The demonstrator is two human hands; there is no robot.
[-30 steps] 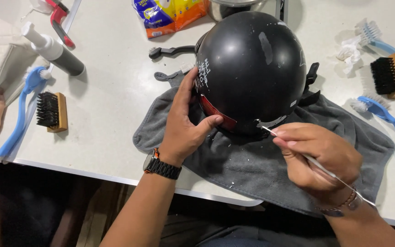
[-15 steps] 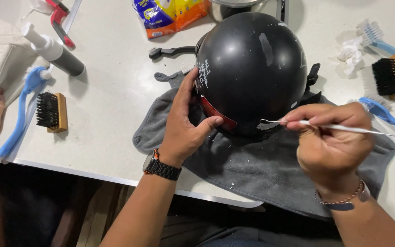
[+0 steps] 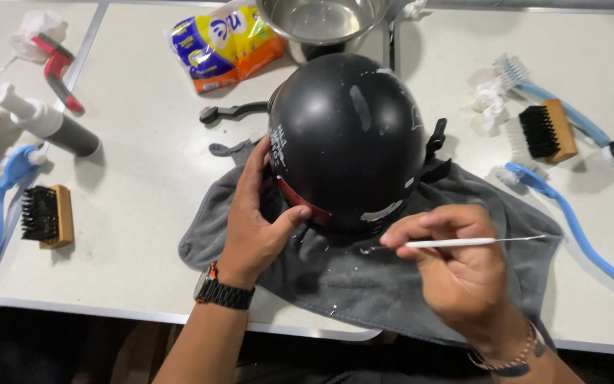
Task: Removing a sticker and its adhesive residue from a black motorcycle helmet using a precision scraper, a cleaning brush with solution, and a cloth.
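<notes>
At frame centre, a black helmet (image 3: 346, 139) on a grey cloth (image 3: 364, 284) is steadied by the left hand (image 3: 261, 224), fingers closed on its rim; a thin white tool (image 3: 456, 242) is pinched in the right hand (image 3: 456, 274).

A matte black helmet (image 3: 346, 139) sits dome-up on a grey cloth (image 3: 364, 284), white-smeared.

You are at a cleaning work table (image 3: 143, 213). Scrub brushes (image 3: 548, 131), a spray bottle (image 3: 51, 126), a metal bowl (image 3: 321, 21) and a grey cloth (image 3: 364, 284) lie about.
</notes>
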